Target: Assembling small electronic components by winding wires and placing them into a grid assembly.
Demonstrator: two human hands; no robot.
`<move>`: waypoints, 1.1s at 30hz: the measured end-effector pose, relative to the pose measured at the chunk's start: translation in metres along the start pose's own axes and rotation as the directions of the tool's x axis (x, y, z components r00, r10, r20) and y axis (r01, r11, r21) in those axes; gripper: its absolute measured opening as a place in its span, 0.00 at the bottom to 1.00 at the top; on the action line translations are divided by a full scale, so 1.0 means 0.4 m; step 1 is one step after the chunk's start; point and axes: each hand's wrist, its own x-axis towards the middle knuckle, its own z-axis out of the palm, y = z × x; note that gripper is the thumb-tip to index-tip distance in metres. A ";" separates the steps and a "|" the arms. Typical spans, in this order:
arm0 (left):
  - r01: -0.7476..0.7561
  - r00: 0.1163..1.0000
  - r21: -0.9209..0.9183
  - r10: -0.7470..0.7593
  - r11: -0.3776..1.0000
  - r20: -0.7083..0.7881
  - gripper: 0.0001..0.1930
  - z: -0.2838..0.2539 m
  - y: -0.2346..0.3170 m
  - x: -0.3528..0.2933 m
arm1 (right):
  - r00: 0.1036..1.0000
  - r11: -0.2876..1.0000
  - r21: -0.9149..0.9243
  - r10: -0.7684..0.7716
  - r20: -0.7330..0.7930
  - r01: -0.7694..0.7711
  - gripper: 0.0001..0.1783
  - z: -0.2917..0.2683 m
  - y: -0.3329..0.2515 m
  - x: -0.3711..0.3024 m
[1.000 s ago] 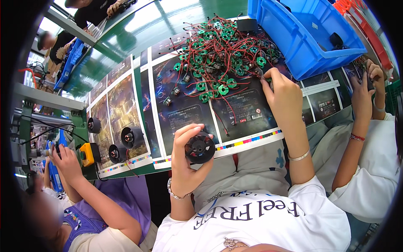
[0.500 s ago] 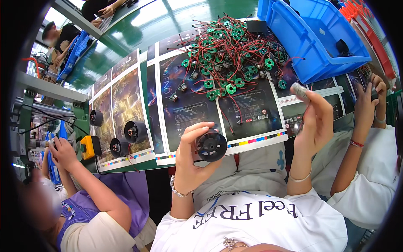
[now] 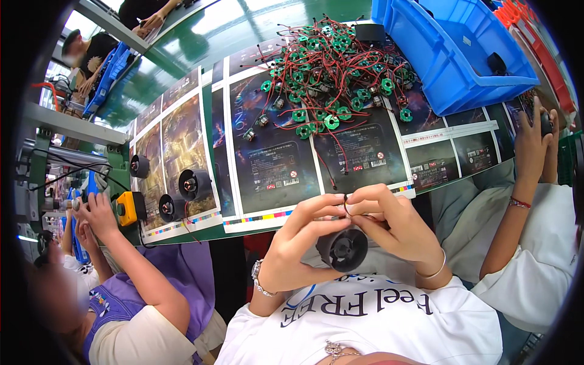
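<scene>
A short black cylindrical housing (image 3: 342, 249) with a spoked hub inside is held low in front of my shirt. My left hand (image 3: 295, 249) is closed around its left side. Thumb and fingers of my right hand (image 3: 398, 228) pinch together at the housing's upper rim, on a thin dark wire (image 3: 347, 205). The fingertips of both hands nearly meet there. Whatever else the right fingers hold is hidden. Beyond my hands, a heap of green ring-shaped circuit boards (image 3: 331, 121) with red and black wires and small motors lies on the printed sheets (image 3: 274, 164).
Several black housings (image 3: 194, 184) with motors inside stand at the left by a yellow switch box (image 3: 129, 208). A blue bin (image 3: 450, 79) is at the back right. Co-workers sit close on both sides, one hand (image 3: 100, 216) at left and another (image 3: 529, 143) at right.
My right hand has come down and left from its raised position to meet the housing. My left hand has moved the housing right and nearer my body.
</scene>
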 end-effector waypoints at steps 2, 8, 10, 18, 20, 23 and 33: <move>0.029 1.000 -0.012 -0.029 0.999 0.008 0.32 -0.002 -0.001 0.001 | 0.999 0.999 -0.035 -0.004 0.045 0.006 0.18 -0.005 -0.001 0.000; 0.087 0.996 -0.026 -0.086 0.996 0.026 0.32 0.002 0.001 -0.012 | 0.994 0.997 -0.081 0.009 0.113 0.000 0.18 -0.024 -0.005 0.001; 0.099 0.995 -0.028 -0.098 0.995 0.028 0.32 0.005 0.003 -0.015 | 0.995 0.998 -0.060 0.024 0.093 -0.018 0.17 -0.024 -0.005 -0.002; 0.040 0.953 -0.123 -0.075 0.992 -0.295 0.35 0.041 -0.015 -0.014 | 0.956 0.997 0.070 0.057 -0.288 -0.038 0.08 -0.030 -0.005 -0.005; 0.122 0.920 -0.019 -0.120 0.992 -0.372 0.35 0.035 -0.017 -0.013 | 0.925 0.987 0.066 0.159 -0.347 -0.145 0.07 -0.021 -0.035 -0.009; 0.116 0.896 -0.029 -0.117 0.993 -0.429 0.34 0.035 -0.030 -0.020 | 0.977 0.999 0.039 0.029 -0.212 -0.021 0.05 -0.004 -0.049 -0.007; 0.045 0.919 -0.033 -0.055 0.998 -0.391 0.32 0.045 -0.030 -0.026 | 0.992 0.982 0.146 0.118 0.038 -0.122 0.02 0.004 -0.021 -0.015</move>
